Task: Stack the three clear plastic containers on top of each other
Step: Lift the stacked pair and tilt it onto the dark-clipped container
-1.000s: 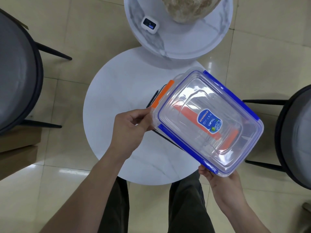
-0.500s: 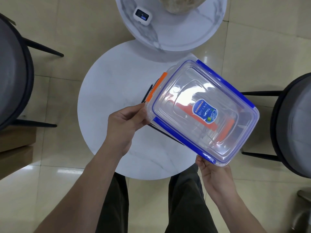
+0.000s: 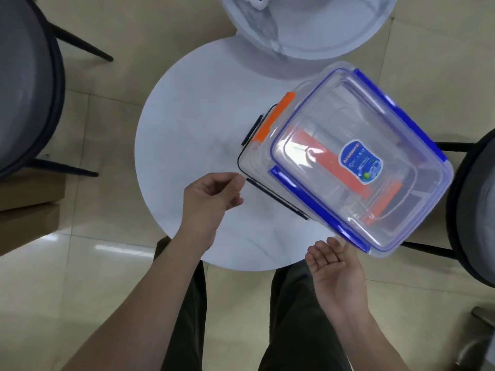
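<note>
Three clear plastic containers stand stacked at the right side of the round white table (image 3: 187, 135). The top one, with blue clips (image 3: 359, 124) and a blue label, lies over one with orange clips (image 3: 274, 117), which rests on one with dark clips (image 3: 247, 162). The stack overhangs the table's right edge. My left hand (image 3: 211, 196) hovers just left of the stack, fingers loosely curled, holding nothing. My right hand (image 3: 334, 269) is palm up below the stack's near corner, its fingertips at or just under the blue-clipped rim.
A second, higher round marble table (image 3: 308, 28) overlaps the far side. Dark chairs stand at the left (image 3: 29, 84) and right (image 3: 476, 210). My legs are under the table's near edge, over a tiled floor.
Both hands have let go of the blue-clipped container, which now rests on the stack. My left hand has drawn back to the left, and my right hand has opened below the corner.
</note>
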A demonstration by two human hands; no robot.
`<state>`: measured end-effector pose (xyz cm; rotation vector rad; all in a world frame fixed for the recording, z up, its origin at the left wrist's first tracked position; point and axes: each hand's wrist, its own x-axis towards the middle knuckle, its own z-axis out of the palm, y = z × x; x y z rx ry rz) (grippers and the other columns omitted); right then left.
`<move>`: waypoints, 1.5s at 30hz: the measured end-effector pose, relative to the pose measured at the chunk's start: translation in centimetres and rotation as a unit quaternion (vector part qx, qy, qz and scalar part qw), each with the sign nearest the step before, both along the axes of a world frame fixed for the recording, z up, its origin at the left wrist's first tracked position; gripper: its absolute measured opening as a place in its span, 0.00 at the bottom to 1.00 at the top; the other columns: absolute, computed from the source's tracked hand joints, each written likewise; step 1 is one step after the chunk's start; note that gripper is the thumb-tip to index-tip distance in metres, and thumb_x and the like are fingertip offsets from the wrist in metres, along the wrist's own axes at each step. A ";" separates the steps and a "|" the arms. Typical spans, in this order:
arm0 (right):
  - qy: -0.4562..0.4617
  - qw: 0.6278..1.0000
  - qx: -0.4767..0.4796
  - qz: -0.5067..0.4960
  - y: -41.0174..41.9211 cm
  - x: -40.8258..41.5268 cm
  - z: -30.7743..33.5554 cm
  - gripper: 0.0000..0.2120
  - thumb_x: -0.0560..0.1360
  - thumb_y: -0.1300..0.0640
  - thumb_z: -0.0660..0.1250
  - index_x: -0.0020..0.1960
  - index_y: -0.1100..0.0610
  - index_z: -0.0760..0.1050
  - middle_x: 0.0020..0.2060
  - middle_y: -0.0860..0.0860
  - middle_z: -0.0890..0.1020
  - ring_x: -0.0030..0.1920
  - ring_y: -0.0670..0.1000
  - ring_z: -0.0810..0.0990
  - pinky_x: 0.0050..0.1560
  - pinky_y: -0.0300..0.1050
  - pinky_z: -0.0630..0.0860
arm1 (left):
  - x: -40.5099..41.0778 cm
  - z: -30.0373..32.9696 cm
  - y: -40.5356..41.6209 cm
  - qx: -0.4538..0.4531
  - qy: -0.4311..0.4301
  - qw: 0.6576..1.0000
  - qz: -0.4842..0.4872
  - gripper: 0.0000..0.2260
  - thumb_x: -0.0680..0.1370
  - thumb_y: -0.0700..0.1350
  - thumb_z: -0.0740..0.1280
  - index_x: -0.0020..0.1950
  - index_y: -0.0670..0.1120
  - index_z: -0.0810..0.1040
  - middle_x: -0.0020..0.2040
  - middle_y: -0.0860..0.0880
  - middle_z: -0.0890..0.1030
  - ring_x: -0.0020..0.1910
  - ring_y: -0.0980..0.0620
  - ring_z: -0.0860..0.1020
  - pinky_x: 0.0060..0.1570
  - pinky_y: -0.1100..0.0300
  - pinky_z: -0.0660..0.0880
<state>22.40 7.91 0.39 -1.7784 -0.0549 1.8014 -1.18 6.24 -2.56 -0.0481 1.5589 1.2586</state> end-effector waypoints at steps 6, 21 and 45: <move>-0.066 0.992 -0.065 0.088 -0.9 -1.5 -2.7 0.11 0.79 0.57 0.66 0.57 0.63 0.77 0.47 0.59 0.82 0.53 0.59 0.82 0.59 0.51 0.78 | 0.8 -2.6 -0.8 -0.053 -0.007 0.999 0.004 0.02 0.74 0.40 0.76 0.44 0.43 0.85 0.36 0.47 0.83 0.34 0.51 0.81 0.41 0.59 0.81; -0.168 0.974 -0.068 0.138 1.0 -4.1 -8.0 0.16 0.79 0.58 0.64 0.33 0.55 0.70 0.24 0.46 0.69 0.26 0.46 0.65 0.34 0.40 0.63 | 2.1 -6.9 0.1 -0.114 0.000 0.992 -0.046 0.11 0.74 0.47 0.76 0.49 0.41 0.83 0.40 0.47 0.83 0.36 0.52 0.82 0.49 0.52 0.83; -0.073 0.992 -0.086 0.059 3.0 -4.1 -8.8 0.16 0.78 0.48 0.66 0.57 0.60 0.77 0.47 0.55 0.85 0.46 0.52 0.87 0.47 0.45 0.81 | 3.2 -8.5 3.5 -0.166 0.041 0.985 -0.032 0.13 0.68 0.48 0.78 0.43 0.43 0.79 0.37 0.45 0.85 0.36 0.47 0.85 0.43 0.47 0.84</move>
